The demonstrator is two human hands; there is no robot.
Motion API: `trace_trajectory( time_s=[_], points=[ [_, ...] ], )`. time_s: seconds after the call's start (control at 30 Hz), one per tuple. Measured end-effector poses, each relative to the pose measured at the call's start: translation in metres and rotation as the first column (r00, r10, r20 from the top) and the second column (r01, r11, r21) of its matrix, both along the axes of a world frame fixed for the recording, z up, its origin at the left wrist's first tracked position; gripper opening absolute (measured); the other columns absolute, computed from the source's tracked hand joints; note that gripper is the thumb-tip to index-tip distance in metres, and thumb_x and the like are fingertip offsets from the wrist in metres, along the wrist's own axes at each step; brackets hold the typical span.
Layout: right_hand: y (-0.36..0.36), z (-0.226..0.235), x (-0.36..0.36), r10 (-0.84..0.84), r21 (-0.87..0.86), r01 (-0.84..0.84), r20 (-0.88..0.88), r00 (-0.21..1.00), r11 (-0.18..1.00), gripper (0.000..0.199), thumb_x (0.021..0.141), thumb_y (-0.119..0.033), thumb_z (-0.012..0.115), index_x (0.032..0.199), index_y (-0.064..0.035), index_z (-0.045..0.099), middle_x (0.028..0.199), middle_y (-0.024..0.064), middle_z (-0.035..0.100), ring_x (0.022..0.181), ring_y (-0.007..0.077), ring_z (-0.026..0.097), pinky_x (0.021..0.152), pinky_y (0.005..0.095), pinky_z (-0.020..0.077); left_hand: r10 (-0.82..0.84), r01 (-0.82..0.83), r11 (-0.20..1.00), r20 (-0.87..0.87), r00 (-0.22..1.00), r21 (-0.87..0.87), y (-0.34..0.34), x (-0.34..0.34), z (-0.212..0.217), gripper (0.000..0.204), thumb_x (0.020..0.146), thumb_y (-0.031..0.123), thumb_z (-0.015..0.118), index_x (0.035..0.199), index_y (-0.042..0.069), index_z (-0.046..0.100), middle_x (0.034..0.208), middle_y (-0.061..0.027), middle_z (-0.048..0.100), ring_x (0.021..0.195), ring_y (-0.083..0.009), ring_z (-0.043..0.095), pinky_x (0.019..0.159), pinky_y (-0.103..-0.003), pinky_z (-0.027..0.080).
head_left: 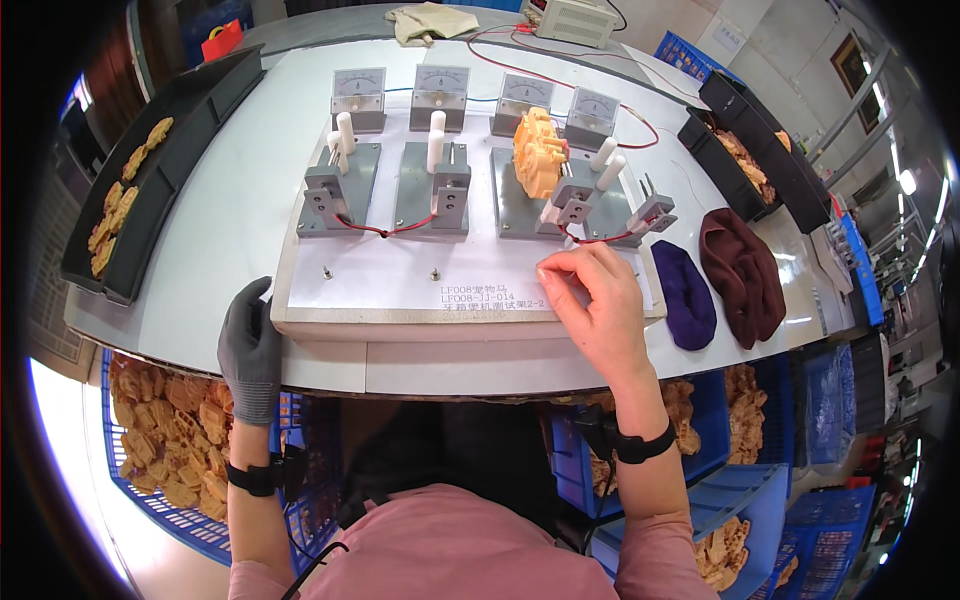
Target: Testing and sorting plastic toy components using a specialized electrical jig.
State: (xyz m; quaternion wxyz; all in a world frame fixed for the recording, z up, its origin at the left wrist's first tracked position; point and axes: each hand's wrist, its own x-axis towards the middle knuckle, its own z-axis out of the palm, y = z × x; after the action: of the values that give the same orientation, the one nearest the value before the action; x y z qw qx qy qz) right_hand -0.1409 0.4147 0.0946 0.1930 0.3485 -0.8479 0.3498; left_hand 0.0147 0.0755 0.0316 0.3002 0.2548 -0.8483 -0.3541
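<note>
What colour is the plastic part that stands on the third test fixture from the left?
The plastic part is orange-yellow, seen best in the head view.

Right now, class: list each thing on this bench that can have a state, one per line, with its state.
left hand: gloved, resting on the bench edge, holding nothing
right hand: bare, fingertips pinched at the board
orange part: seated upright in the third fixture
left tray: partly filled
purple cloth: bunched
</note>
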Motion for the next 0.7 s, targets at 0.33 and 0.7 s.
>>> trace_trajectory(
  time_s=[0.33, 0.7],
  points=[
    [-0.003, -0.0034, -0.0007, -0.068, -0.006, 0.068, 0.044, 0.997, 0.998, 0.009, 0.089, -0.017, 0.071, 0.088, -0.0083, 0.069, 0.082, 0.0037, 0.062, 0.078, 0.0243, 0.06, 0.075, 0.0379, 0.0441, -0.011, 0.011, 1.0, -0.003, 1.0, -0.018, 0.0011, 0.0002, 0.0009, 0.031, 0.093, 0.009, 0.056, 0.124, 0.008, 0.065, 0.09, -0.0084, 0.063, 0.08, -0.0169, 0.06, 0.078, -0.031, 0.049],
    [-0.0044, -0.0044, -0.0011, -0.071, -0.029, 0.073, 0.057, 0.996, 0.997, 0.009, 0.089, -0.017, 0.071, 0.088, -0.0085, 0.068, 0.081, 0.0039, 0.061, 0.075, 0.0242, 0.058, 0.074, 0.0379, 0.0436, -0.013, 0.013, 1.0, -0.004, 1.0, 0.001, 0.0017, 0.0003, 0.0026, 0.032, 0.092, 0.009, 0.058, 0.124, 0.009, 0.065, 0.085, -0.005, 0.059, 0.077, -0.0139, 0.056, 0.076, -0.028, 0.048]
  ],
)
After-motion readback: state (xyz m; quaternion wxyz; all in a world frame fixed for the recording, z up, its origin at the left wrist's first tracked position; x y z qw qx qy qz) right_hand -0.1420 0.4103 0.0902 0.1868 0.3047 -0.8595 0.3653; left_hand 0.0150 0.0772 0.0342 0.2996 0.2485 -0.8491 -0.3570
